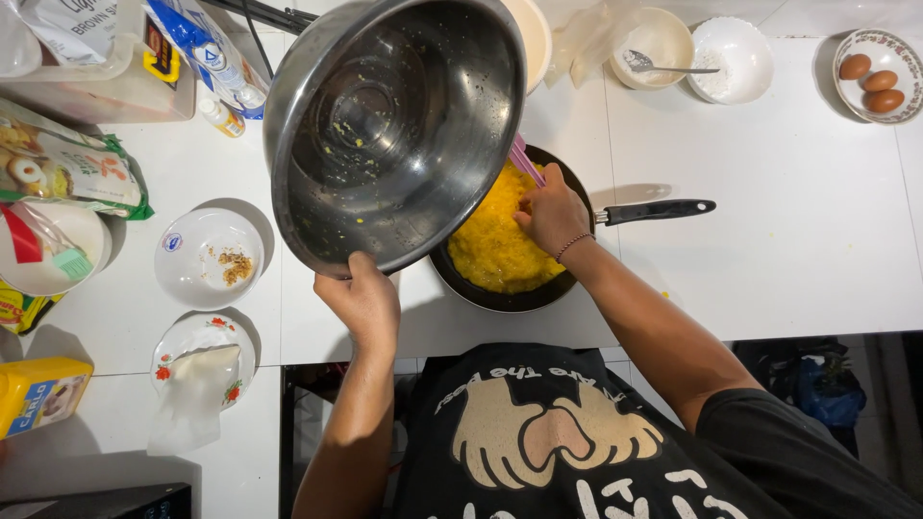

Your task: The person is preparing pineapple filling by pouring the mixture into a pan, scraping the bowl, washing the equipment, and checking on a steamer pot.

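My left hand grips the rim of a large steel mixing bowl, tilted on its side with its open mouth facing up at me and yellow flecks stuck inside. Its lower edge hangs over a black frying pan filled with yellow batter. My right hand is over the batter in the pan, closed on a pink spatula whose handle points up toward the bowl. The pan's black handle sticks out to the right.
On the white table: a bowl of brown eggs at far right, two white bowls and a spoon at the back, a crumb-flecked bowl, a flowered plate with paper, food packets and a yellow box at left.
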